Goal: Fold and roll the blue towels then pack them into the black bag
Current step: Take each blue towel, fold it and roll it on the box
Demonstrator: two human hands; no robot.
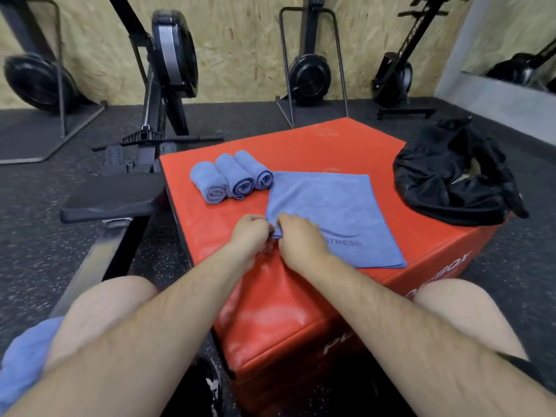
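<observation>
Red box (301,152) underneath, black bag (451,182) out at two o'clock. The folded towel (331,206) spreads from the grip toward one o'clock, three rolled towels (233,177) at eleven. Left hand (251,233) and right hand (301,239) both pinch its near-left corner, side by side.

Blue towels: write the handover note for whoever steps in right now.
Left hand and right hand: both pinch the near left corner of the folded towel, flat on the red box.
Done: three rolled towels side by side on the box.
Left: roll this one, fold and roll the loose towel by the left leg, pack all into the black bag at the box's right side.
</observation>
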